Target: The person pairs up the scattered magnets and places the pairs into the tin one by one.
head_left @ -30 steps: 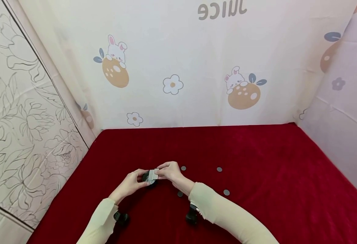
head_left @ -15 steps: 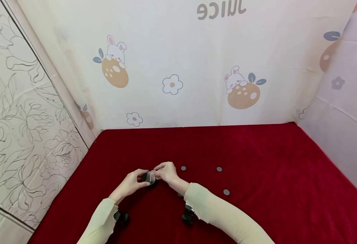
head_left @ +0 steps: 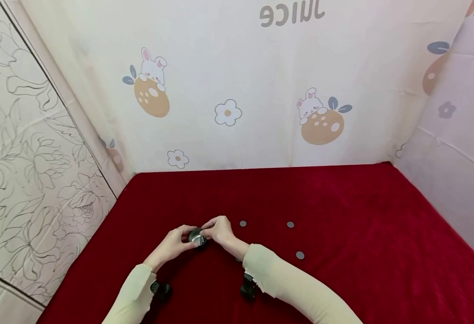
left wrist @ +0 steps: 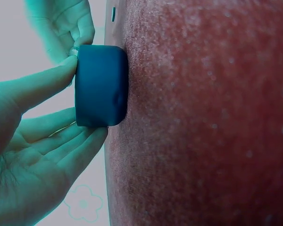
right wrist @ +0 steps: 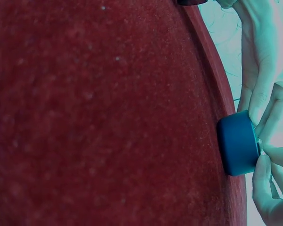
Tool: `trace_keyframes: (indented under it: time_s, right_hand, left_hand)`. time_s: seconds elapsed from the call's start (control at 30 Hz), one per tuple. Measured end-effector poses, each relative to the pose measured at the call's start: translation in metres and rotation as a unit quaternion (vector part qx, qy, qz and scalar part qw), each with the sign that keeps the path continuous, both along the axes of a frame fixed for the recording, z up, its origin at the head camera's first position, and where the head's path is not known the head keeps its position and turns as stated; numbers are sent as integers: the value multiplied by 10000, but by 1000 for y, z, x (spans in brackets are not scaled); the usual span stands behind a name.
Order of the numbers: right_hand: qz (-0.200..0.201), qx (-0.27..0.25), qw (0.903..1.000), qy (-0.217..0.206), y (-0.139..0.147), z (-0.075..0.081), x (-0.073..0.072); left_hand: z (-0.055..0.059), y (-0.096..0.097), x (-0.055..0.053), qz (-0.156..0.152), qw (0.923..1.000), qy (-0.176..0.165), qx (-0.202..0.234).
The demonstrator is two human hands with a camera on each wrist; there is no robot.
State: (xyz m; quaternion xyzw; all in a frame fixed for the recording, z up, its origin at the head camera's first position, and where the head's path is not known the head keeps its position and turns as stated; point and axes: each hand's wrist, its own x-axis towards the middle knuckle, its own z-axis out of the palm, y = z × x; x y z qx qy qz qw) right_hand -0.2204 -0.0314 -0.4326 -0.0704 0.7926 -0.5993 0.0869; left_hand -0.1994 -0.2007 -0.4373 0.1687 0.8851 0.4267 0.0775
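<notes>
A round dark tub (left wrist: 101, 84) with a shiny metal inside (head_left: 196, 238) sits on the red cloth, left of centre in the head view. My left hand (head_left: 173, 243) grips its side, thumb toward me and fingers round the far side. Over the tub's right edge, my right hand (head_left: 220, 232) pinches a small silver metal piece (right wrist: 260, 145) between thumb and fingers. Most of that piece is hidden by the fingertips. In the left wrist view the tub's smooth wall faces the camera, and my right hand (left wrist: 66, 23) comes in from above.
Several grey discs lie on the red cloth (head_left: 342, 216), including a back disc (head_left: 242, 223), a far right disc (head_left: 290, 224) and a nearer disc (head_left: 300, 255). One more is mostly covered by my right forearm. A printed curtain (head_left: 261, 139) hangs behind.
The pale flat metal panels seen over the tub have tilted from view, and its round metal inside now shows. My right hand has moved slightly left; my left hand keeps its grip.
</notes>
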Motion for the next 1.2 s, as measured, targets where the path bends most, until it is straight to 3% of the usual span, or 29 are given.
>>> trace_keyframes:
  time_s: [0.17,0.4,0.7,0.9,1.2]
  right_hand:
    - [223,-331,9991,-159,4,2,-1]
    - [875,-542,9940,-381,18,11,2]
    - [1598,172,9869,125,47,24,8]
    - [2005,691,9761,476,66,28,13]
    - [2459,1087,9588,918,98,31,20]
  left_hand:
    - [0,0,-2,-21,10000,-41,-36]
    - [5,1,-4,-46,9997,-26,-220]
    - [13,7,-2,140,9958,309,-853]
    - [18,14,5,376,9936,584,-896]
    - [30,33,13,-59,9947,879,-522]
